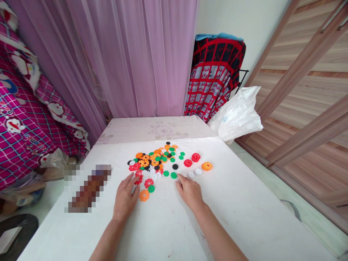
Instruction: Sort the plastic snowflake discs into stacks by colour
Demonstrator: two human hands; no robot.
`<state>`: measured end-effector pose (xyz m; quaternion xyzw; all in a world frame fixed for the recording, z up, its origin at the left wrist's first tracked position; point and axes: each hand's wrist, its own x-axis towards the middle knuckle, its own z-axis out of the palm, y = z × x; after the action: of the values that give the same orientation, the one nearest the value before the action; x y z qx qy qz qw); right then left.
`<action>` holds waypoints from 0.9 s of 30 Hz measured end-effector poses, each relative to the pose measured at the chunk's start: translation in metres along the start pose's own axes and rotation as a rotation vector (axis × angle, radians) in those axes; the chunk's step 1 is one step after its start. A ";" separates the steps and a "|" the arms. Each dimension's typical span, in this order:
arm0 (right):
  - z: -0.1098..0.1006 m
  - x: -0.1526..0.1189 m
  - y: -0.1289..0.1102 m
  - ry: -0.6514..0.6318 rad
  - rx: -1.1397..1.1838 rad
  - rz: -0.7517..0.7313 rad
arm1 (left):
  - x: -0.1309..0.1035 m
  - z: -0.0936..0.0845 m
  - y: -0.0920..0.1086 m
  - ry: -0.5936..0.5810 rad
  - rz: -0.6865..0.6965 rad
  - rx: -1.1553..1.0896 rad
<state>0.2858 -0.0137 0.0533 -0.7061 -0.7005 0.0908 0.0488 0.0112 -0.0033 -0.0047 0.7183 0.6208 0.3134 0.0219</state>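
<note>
My left hand (126, 197) rests palm down at the left edge of a loose pile of notched plastic discs, its fingers apart. Its fingertips are at the red discs (138, 179), and an orange disc (144, 195) lies just right of the thumb. My right hand (191, 192) is low over the table, index finger stretched beside a green disc (173, 175), thumb apart from it. White discs (198, 171) lie just beyond that hand. A black disc (175, 166) lies between the pile and the sorted-looking red stacks (195, 157). An orange stack (207, 166) sits farther right.
A white cloth covers the table (231, 217), with a flowered cover (163, 128) at its far end. A blurred-out object (88, 190) lies on the left. A white plastic bag (236, 114) stands beyond the right corner. Purple curtains (136, 58) hang behind; wooden doors (307, 90) stand right.
</note>
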 end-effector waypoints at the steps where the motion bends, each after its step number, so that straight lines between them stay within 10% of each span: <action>1: 0.001 0.004 -0.003 0.003 0.012 0.011 | 0.000 0.000 0.000 -0.002 0.000 0.003; 12: -0.009 0.027 -0.036 0.154 -0.041 -0.164 | 0.001 0.001 0.004 -0.003 -0.007 0.030; 19: -0.014 0.052 -0.046 0.004 -0.150 -0.233 | 0.001 -0.001 0.007 -0.005 -0.007 0.014; 27: -0.023 0.041 -0.020 0.114 0.012 -0.125 | -0.001 0.001 0.006 -0.002 -0.015 -0.001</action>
<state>0.2709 0.0289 0.0768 -0.6649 -0.7386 0.0516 0.0984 0.0165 -0.0053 -0.0033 0.7139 0.6260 0.3129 0.0252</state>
